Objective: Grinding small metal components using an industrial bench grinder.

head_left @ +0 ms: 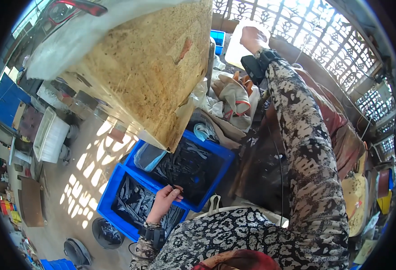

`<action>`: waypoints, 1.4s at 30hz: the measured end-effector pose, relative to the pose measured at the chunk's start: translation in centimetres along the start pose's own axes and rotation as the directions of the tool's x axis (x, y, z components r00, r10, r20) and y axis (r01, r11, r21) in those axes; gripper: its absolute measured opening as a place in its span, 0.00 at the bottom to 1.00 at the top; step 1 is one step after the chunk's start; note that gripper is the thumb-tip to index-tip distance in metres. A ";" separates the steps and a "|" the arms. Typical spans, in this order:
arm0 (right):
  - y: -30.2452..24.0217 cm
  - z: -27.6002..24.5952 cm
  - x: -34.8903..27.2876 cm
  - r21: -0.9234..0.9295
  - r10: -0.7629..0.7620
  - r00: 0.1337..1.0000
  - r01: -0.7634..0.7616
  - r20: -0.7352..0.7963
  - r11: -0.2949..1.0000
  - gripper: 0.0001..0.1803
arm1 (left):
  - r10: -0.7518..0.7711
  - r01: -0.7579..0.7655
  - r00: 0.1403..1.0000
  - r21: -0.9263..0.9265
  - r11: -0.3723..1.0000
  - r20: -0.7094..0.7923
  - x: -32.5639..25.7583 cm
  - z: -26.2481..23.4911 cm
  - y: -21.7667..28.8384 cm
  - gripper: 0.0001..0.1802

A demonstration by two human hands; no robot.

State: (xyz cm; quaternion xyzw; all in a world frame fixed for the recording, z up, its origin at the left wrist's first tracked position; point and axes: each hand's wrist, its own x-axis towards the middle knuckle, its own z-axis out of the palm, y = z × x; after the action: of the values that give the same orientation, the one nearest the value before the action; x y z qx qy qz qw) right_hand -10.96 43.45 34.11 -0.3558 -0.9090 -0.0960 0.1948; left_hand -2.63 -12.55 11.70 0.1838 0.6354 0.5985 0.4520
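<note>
My left hand (164,201) reaches down over the near rim of a blue crate (222,157), its fingers pinched on a small dark piece. That crate holds many dark flat strips (186,164). A second blue crate (108,193) beside it also holds dark strips. My right hand (253,38) is stretched far up and away, pressed on a white container (235,47) at the back. A black band sits on each wrist.
A speckled beige table top (148,63) overhangs the crates. Work gloves (234,96) and rags lie beyond it. A white tub (49,135) stands on the floor at left. A patterned metal screen (324,31) runs along the back right.
</note>
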 end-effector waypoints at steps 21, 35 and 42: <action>12.5 -37.6 -35.3 -0.007 -0.101 0.961 0.103 -0.257 0.995 0.15 | 0.171 -0.288 0.840 0.157 0.944 0.515 0.5 20.0 4.8 0.11; 19.8 -32.2 -77.9 0.205 0.636 0.698 -0.604 -0.329 0.770 0.15 | 0.212 -0.532 0.458 0.075 0.843 0.863 -6.8 47.3 -1.2 0.12; 16.3 -23.5 -83.8 0.370 0.878 0.371 -0.803 -0.302 0.467 0.16 | -0.181 -0.060 0.370 0.218 0.974 0.911 -6.0 51.7 -6.8 0.12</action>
State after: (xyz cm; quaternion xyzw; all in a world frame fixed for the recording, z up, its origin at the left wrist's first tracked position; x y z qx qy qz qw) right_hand 63.15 -3.08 20.61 -0.7189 -0.5298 0.0104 0.4499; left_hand 43.66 12.08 14.00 0.5114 0.3394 0.3031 0.7289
